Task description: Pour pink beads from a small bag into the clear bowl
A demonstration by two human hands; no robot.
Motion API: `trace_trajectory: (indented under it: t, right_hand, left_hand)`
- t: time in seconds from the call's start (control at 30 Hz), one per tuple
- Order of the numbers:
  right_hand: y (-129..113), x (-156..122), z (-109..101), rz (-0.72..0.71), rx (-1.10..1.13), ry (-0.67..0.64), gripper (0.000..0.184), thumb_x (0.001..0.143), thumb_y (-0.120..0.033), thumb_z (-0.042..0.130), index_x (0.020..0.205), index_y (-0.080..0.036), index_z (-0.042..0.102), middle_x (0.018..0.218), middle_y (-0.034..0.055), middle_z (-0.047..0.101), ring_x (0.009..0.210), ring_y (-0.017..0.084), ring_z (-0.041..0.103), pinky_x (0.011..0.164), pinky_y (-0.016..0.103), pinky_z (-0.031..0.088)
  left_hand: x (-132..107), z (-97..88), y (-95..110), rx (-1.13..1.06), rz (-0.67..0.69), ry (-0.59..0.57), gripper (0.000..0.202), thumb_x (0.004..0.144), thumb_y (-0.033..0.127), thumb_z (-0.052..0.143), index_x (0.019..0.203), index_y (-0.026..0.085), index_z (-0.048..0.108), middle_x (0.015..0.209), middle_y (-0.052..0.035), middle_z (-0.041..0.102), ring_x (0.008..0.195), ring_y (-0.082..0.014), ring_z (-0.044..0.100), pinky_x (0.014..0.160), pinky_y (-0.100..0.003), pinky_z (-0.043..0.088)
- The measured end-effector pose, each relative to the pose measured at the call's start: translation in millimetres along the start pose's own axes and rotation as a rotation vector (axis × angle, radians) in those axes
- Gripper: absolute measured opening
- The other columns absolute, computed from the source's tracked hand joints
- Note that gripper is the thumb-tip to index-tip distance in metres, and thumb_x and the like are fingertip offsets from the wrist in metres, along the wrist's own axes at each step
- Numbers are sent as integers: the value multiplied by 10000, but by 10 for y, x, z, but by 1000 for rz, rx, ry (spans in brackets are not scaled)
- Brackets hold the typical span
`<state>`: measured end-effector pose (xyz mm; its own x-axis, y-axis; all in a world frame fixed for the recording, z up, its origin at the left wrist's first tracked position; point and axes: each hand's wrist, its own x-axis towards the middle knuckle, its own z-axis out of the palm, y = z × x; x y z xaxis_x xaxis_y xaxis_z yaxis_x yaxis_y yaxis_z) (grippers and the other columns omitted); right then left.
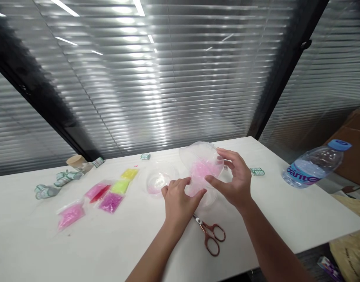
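Observation:
Both my hands hold a clear plastic bowl [201, 161] tilted on its side above the white table [285, 211], with pale pink beads inside it. My right hand [234, 179] wraps round its right side, thumb below and fingers curled on the rim. Fingers and thumb of my left hand [178, 197] grip its lower left edge. A second clear bowl [158, 179] with a few pink beads stands on the table just left of my left hand.
Red-handled scissors [211, 235] lie near the front edge under my hands. Small bags of pink, red and yellow-green beads [111, 196] lie to the left, with thread spools [62, 179] and a tape roll [76, 161] behind. A water bottle [313, 164] stands at the right edge.

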<state>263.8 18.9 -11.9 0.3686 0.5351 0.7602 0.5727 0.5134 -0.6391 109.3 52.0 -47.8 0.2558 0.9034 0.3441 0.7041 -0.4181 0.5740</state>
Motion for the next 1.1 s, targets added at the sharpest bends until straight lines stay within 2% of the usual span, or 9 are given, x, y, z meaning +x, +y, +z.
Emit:
trace_trajectory:
  t: [0.37, 1.1]
  right_hand:
    - [23, -4, 0, -12, 8, -14, 555, 628, -350, 818, 1132, -250, 609, 1171, 96, 624, 1009, 294, 626, 770, 461, 567]
    - [30, -18, 1, -169, -39, -24, 569, 638, -367, 817, 1149, -241, 601, 1175, 120, 631, 1081, 324, 605, 813, 505, 571]
  left_hand:
    - [-12, -8, 13, 1, 3, 11, 367, 721, 481, 712, 983, 228, 667, 979, -29, 720, 975, -259, 597, 868, -440, 310]
    - [3, 5, 14, 3, 6, 17, 332, 753, 467, 663, 981, 225, 667, 1000, -53, 718, 1002, -280, 597, 881, -457, 304]
